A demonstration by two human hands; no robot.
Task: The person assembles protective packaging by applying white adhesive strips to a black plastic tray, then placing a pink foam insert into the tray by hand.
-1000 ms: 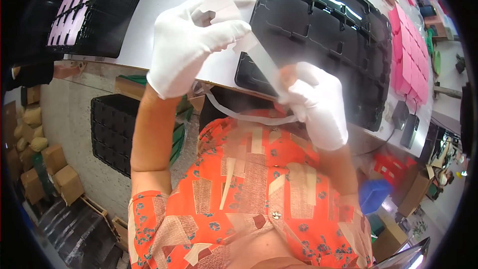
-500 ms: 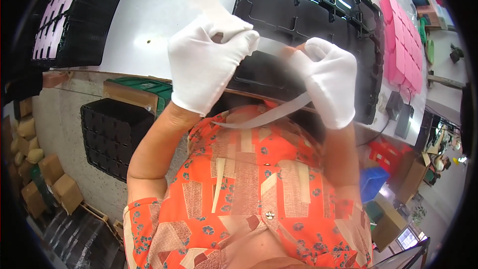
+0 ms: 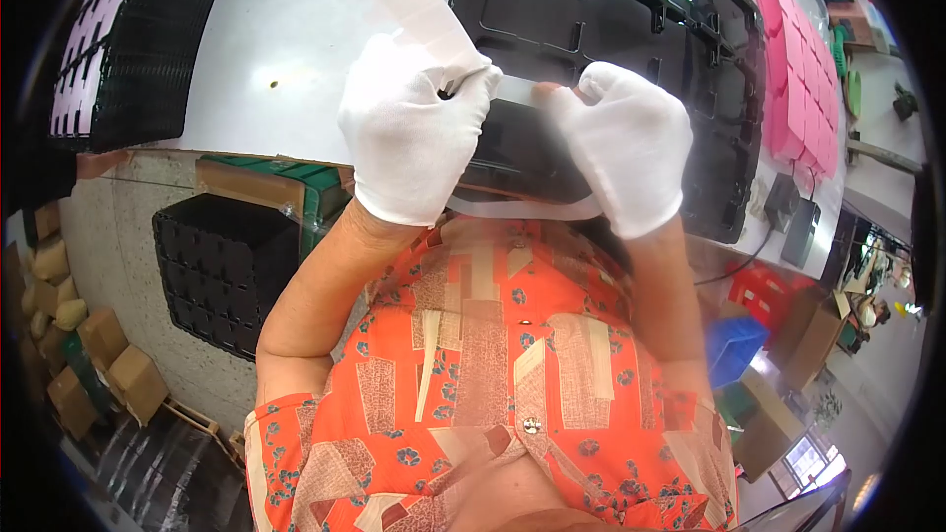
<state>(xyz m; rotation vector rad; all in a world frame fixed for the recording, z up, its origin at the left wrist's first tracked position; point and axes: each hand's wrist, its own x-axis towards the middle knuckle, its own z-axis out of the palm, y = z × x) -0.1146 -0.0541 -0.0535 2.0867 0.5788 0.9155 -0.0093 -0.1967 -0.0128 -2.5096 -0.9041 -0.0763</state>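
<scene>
Both my hands wear white gloves and are held over the near edge of the table. My left hand is closed, pinching a translucent whitish strip that runs up and away to the left. A short length of the strip spans the gap to my right hand, whose bare thumb tip pinches it. Another part of the strip hangs in a low curve below the hands, in front of my orange patterned shirt. Under and beyond the hands lies a black plastic tray with moulded compartments.
A tall stack of black trays with pale pink pieces stands at the left of the white table. Pink blocks lie at the right, by a black power adapter. More black trays stand on the floor, with cardboard boxes farther left.
My right hand has moved slightly left and up, nearer my left hand, so the strip between them is shorter. The hanging part of the strip has risen into a shallower curve.
</scene>
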